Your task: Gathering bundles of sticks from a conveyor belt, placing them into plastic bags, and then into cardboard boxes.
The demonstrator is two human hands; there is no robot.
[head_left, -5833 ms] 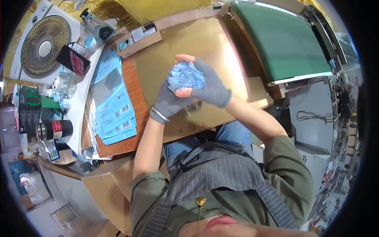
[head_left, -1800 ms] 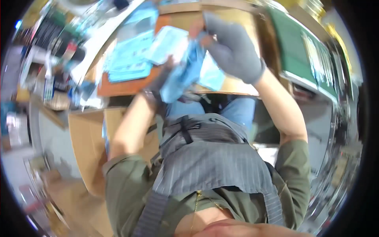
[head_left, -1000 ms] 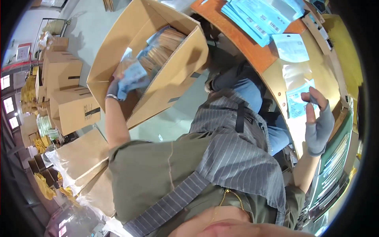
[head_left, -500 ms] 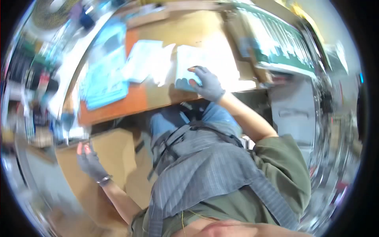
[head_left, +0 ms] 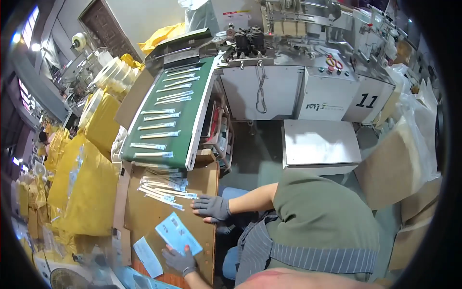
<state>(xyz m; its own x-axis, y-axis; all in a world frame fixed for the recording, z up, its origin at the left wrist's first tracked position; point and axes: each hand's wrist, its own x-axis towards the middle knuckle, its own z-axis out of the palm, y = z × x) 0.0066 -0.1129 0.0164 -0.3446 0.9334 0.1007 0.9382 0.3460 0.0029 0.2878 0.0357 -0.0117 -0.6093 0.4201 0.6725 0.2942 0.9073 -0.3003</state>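
My left hand (head_left: pixel 180 260), in a grey glove with bare fingertips, rests palm down on the brown work table with fingers spread. Its thumb touches the lower edge of a light-blue flat packet (head_left: pixel 177 232) with dark print. My right hand (head_left: pixel 211 208), gloved alike, lies flat at the table's right edge, fingers stretched left. Its fingertips are beside a loose pile of slim wrapped sticks (head_left: pixel 161 189), pale with blue ends, like chopsticks. Whether they touch the nearest stick I cannot tell. Another light-blue packet (head_left: pixel 147 257) lies left of my left hand.
A green conveyor belt (head_left: pixel 168 127) carrying several wrapped sticks slopes down to the table's far end. Yellow bags (head_left: pixel 84 180) stand along the left. Beyond are white machine cabinets (head_left: pixel 332 98); a white box (head_left: pixel 321 143) stands on the floor, with cardboard (head_left: pixel 392 161) at right.
The view has swung right, bringing the conveyor and stick pile into clear sight. My left hand has come up from beside the table onto it, at the packet. My right hand is now by the sticks.
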